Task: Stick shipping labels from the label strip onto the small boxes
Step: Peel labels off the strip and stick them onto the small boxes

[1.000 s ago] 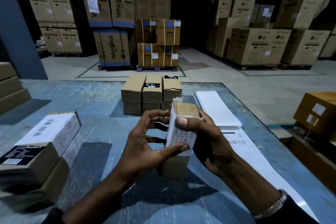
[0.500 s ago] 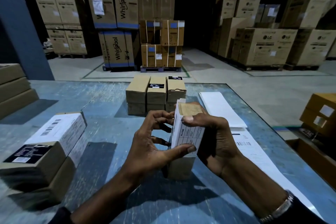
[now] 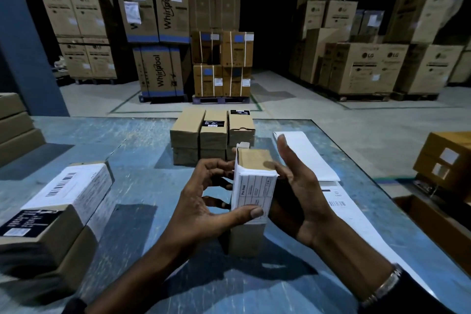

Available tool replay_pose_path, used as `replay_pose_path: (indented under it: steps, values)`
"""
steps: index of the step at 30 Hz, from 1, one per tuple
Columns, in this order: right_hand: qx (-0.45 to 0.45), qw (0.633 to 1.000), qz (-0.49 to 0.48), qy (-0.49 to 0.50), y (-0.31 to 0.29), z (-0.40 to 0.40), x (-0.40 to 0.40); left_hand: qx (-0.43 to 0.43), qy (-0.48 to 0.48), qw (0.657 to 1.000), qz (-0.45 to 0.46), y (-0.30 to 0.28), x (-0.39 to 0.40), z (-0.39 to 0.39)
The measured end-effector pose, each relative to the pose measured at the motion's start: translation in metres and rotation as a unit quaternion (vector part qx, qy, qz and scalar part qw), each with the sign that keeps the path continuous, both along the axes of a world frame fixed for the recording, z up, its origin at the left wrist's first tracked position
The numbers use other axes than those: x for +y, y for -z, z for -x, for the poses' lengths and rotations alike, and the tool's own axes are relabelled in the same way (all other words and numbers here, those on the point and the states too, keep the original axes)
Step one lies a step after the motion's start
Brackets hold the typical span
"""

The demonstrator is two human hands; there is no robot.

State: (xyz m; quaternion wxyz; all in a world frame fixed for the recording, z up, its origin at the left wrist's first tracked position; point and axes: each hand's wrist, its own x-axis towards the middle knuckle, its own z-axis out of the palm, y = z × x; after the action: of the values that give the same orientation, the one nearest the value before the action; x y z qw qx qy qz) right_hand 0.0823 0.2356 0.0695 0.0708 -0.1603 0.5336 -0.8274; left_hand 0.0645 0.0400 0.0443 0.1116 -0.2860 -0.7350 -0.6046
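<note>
A small brown box (image 3: 246,239) stands upright on the blue table (image 3: 132,186), with a white shipping label (image 3: 253,192) wrapped over its upper half. My left hand (image 3: 204,209) grips the box: the thumb presses the label's lower edge on the near face and the fingers curl round the left side. My right hand (image 3: 300,194) lies flat against the box's right side, fingers straight and thumb raised. The white label strip (image 3: 356,216) stretches along the table at the right.
Several small brown boxes (image 3: 212,132) are stacked at the table's middle back. Labelled boxes (image 3: 58,209) are stacked at the near left. More brown boxes sit at the far left edge (image 3: 15,127) and beside the table at the right (image 3: 448,160). Large cartons fill the warehouse floor behind.
My right hand has let go of the box top and opened flat against its right side. The left hand keeps its grip with the thumb on the label.
</note>
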Motion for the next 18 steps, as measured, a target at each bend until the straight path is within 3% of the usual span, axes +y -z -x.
replay_pose_path:
  steps: [5, 14, 18]
  values:
    - [0.001, 0.998, -0.065, -0.003, 0.0037, 0.0037, 0.0010, -0.038, 0.024, 0.999, -0.012, -0.0033, -0.0042, 0.0019]
    - [-0.001, 0.997, -0.064, 0.053, 0.0079, 0.0087, -0.0057, -0.067, 0.029, 0.997, -0.011, 0.0000, -0.0081, 0.0066]
    - [0.019, 0.998, -0.065, 0.011, 0.0078, 0.0058, -0.0034, -0.061, 0.028, 0.998, -0.004, 0.0003, -0.0066, 0.0054]
